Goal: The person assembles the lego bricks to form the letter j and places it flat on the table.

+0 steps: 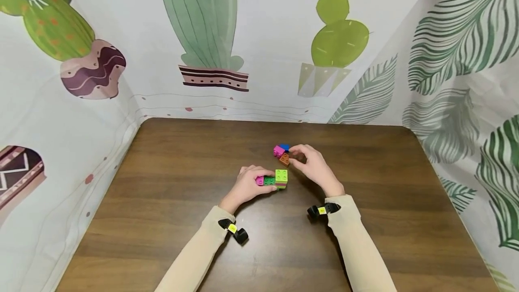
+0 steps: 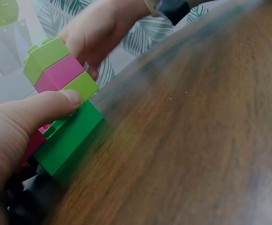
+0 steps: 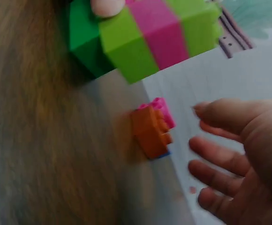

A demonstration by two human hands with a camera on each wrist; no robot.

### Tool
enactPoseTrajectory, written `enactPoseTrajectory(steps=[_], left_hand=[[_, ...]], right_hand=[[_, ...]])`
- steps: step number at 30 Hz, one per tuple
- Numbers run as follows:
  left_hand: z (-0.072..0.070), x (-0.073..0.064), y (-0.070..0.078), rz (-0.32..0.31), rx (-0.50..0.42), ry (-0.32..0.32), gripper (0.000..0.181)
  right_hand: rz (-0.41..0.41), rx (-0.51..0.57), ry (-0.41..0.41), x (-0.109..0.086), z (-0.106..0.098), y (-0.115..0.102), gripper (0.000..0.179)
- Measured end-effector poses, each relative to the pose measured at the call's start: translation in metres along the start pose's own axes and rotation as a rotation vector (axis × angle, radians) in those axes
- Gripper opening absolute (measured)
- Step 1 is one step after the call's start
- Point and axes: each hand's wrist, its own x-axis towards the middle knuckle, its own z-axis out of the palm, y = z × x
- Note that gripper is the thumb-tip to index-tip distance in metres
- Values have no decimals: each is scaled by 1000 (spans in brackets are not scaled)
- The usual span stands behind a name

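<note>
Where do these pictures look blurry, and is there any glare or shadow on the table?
Head view: bricks fairly clear, pale sheen on the tabletop between the forearms, dark shadow along the inner side of the right sleeve; left wrist view: the right hand looks blurred; right wrist view: the orange brick is soft-edged, the wood grain smeared.

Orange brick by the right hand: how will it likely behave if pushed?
The orange brick looks like rigid moulded plastic, so it should stay stiff. Its flat sides suggest sliding rather than rolling. Being small beside the right hand, it is probably light.
</note>
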Motion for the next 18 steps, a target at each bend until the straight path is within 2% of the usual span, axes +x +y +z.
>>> enactPoseTrajectory(steps=[6, 18], left_hand=[[0, 0, 0, -18, 7, -23, 42], [-1, 0, 1, -18, -5, -16, 40]], right_hand=[[74, -8, -118, 9, 10, 9, 41], [99, -62, -138, 15, 14, 6, 34]])
